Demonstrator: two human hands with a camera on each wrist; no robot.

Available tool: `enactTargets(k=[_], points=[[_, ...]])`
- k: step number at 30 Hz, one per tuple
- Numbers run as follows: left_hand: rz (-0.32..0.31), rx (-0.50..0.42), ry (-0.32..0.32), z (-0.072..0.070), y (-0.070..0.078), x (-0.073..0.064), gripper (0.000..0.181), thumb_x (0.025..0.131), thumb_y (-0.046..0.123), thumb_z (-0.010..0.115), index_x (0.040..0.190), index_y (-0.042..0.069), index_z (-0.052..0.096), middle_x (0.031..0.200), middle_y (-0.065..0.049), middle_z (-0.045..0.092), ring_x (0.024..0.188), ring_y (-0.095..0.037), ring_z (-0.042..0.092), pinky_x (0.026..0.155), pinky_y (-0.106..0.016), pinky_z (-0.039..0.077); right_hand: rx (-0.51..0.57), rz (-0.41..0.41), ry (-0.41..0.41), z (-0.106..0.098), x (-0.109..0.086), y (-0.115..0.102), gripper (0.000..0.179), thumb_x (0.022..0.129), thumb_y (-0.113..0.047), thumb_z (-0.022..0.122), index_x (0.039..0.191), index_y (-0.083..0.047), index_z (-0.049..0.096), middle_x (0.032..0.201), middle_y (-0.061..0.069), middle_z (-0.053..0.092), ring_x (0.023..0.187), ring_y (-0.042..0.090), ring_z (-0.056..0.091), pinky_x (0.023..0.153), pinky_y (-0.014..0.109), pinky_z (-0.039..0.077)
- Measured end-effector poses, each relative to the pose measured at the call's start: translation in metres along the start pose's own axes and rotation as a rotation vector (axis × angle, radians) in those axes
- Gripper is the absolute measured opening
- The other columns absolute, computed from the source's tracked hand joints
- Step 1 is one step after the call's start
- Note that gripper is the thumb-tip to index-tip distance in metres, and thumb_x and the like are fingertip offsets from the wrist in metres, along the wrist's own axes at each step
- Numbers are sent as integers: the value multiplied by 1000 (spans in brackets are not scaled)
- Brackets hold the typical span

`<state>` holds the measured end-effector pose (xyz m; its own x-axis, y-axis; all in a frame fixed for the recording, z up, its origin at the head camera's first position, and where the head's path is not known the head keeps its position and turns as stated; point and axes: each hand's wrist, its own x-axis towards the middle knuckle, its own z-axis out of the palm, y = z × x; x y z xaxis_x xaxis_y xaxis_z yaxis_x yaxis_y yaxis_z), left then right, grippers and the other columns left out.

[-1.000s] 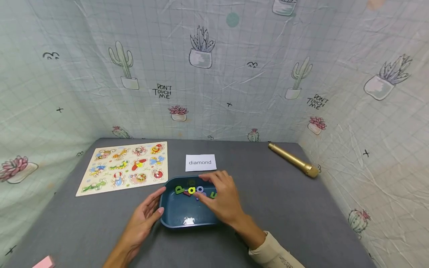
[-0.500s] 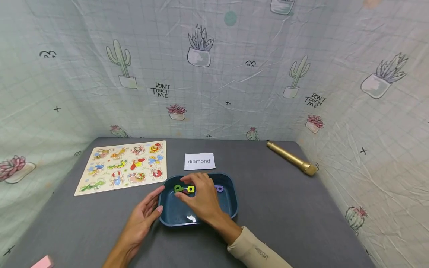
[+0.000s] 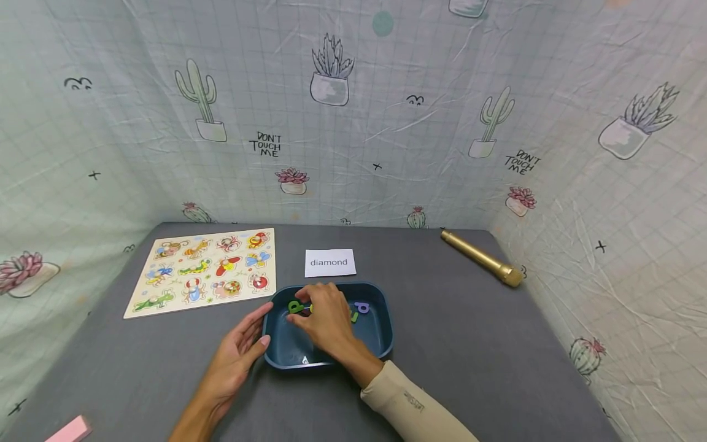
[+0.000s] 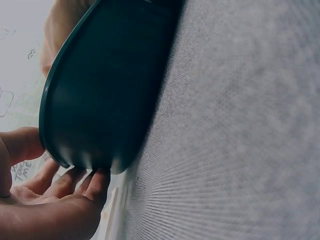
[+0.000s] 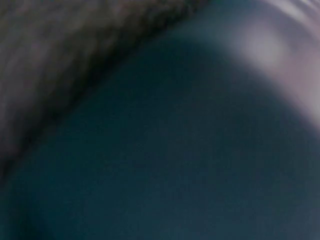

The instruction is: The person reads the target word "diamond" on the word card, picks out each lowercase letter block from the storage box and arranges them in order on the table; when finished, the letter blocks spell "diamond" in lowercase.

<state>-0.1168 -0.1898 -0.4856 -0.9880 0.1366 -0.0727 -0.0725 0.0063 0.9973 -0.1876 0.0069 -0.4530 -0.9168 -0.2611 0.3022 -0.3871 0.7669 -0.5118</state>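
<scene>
A dark blue tray (image 3: 295,350) sits in front of me with several small coloured letters in it. My left hand (image 3: 234,362) touches its left end from outside, thumb and fingertips against the wall, as the left wrist view also shows for the tray (image 4: 100,85). My right hand (image 3: 328,319) reaches over the letters inside, thumb and forefinger apart. A green letter (image 3: 295,307) lies in the gap between them, and part of a yellow letter (image 3: 311,309) shows beside the fingers. To the hand's right is a purple letter (image 3: 361,307). The right wrist view is blurred.
A white card reading "diamond" (image 3: 330,263) lies behind the tray. At the back left is an insect puzzle board (image 3: 204,270), and at the back right a gold microphone (image 3: 482,259). A pink block (image 3: 69,430) is at the front left.
My right hand has moved left across the tray, uncovering the purple letter and covering most of the yellow one. My left hand stays at the tray's left end.
</scene>
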Motion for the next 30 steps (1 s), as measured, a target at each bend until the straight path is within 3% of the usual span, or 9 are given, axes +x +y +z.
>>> enactTargets(k=[7,11,13,14,16,20,30], points=[[-9,5,-4,0,1,0,62,109,16,61,165,20,36,175,-6,29,164,-27,22,109,-1,32,3,16,-108,7,3,3,45,82,-34,94,121,-17,79,112,-2,79,100,13,59,83,27,53],[-34,14,0,-1,3,1,62,109,18,62,165,22,36,175,-5,29,164,-24,22,131,-26,26,-27,-5,-160,9,3,4,50,83,-35,93,127,-18,78,116,0,77,101,14,56,83,26,52],[-39,17,0,-1,4,1,62,109,18,62,165,23,36,175,-4,29,164,-24,22,134,-39,21,-48,-18,-181,10,3,5,51,84,-36,93,129,-17,77,118,1,76,101,15,56,84,26,52],[-41,16,1,-1,4,1,62,109,18,62,165,23,36,175,-4,29,164,-24,23,134,-38,21,-57,-24,-191,10,3,5,52,84,-36,92,129,-17,77,119,1,76,102,15,56,86,27,53],[-39,12,1,0,3,1,62,109,17,62,165,23,37,175,-4,30,163,-24,23,130,-25,27,-77,-38,-215,10,2,5,52,85,-37,92,130,-17,76,122,1,75,104,15,56,90,28,53],[-21,-2,-1,0,2,0,62,108,15,62,165,21,37,174,-4,31,163,-26,23,109,-1,33,-113,-66,-261,11,2,5,50,87,-39,90,130,-17,76,125,-1,75,107,15,57,94,30,54],[-13,-23,-4,0,1,0,61,109,13,61,165,19,37,173,-6,32,161,-27,26,106,0,35,-115,-164,-274,14,1,7,34,86,-35,91,116,-21,82,110,-7,77,100,9,54,84,25,51]])
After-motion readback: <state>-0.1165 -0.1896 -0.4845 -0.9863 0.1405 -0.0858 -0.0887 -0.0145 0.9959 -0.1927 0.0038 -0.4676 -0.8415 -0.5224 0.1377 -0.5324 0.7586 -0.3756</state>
